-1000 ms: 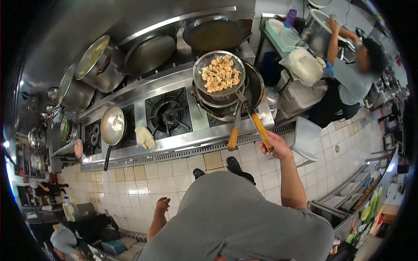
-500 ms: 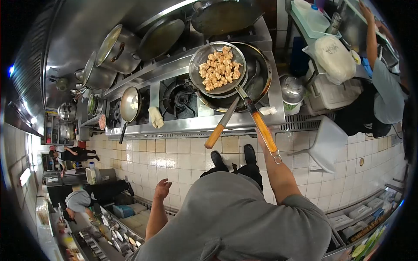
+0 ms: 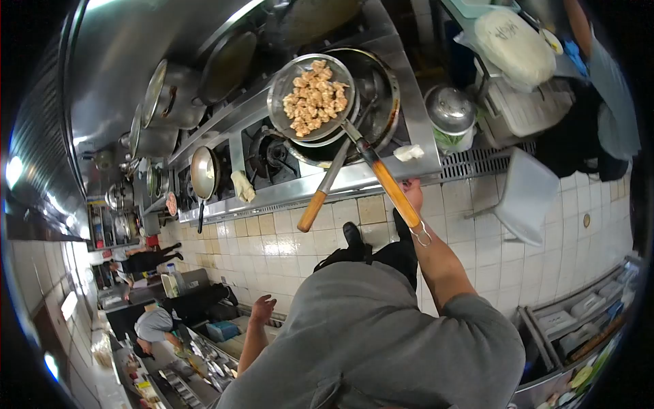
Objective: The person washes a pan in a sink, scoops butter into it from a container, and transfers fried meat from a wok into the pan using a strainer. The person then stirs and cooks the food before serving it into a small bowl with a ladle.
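Across the cook's front runs the steel stove [image 3: 422, 129], the largest thing near at hand. Beyond the stove's right end, a white chair [image 3: 523, 198] stands on the tiled floor. On the stove's right part sits a wide dark wok [image 3: 383, 88], and at the stove's back left is a tall pot [image 3: 170, 99]. Over the wok's left side, well within the stove's right half, lies a round strainer [image 3: 280, 82], its wooden handle [image 3: 390, 178] reaching past the stove's front edge. Toward the stove's left end rests a frying pan [image 3: 202, 174]. A second wooden-handled utensil [image 3: 312, 210] also juts over the front edge; its head is hidden. Smaller again, a white cloth [image 3: 409, 153] lies on the front rim.

Just in front of that rim, the right hand [image 3: 412, 194] is partly behind the strainer's handle; whether its fingers close on anything cannot be told. Well away from the stove, the left hand [image 3: 262, 309] hangs bare, its fingers loosely apart.

Smallest are the light brown chunks [image 3: 315, 99], heaped in the strainer. Gathering them there looks done; the strainer is not yet emptied, and whether they have drained cannot be told.
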Tool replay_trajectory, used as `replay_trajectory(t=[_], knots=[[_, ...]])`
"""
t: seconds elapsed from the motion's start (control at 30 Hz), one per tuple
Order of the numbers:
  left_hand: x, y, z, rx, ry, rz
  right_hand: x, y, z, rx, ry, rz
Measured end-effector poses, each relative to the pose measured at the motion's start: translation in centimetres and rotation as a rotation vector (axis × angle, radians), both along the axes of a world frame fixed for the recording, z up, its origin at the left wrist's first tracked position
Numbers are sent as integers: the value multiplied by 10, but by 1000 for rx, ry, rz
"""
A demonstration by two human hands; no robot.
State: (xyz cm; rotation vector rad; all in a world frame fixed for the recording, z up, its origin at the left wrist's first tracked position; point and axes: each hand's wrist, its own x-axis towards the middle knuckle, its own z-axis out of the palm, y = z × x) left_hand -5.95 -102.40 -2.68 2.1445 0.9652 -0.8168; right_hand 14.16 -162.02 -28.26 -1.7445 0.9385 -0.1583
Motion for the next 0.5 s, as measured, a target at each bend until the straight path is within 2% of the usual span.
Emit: replay_trajectory(t=[0.07,0.1,0.13,0.2,0.27,0.33,0.5], knots=[[27,-46,31,205,-18,-282,-5,-5,10,30,-3,10],[34,-29,21,208,-13,-302,-4,-7,15,41,8,16],[41,8,-3,154,-80,-483,-4,-8,20,51,19,22],[57,13,-7,96,-139,-670,-3,-11,22,48,-1,45],[93,-51,27,223,-129,-523,-4,-12,17,105,-28,64],[116,-96,49,226,-150,-535,-7,-13,16,92,-24,75],[140,-116,52,208,-228,-629,-8,-20,25,53,17,163]])
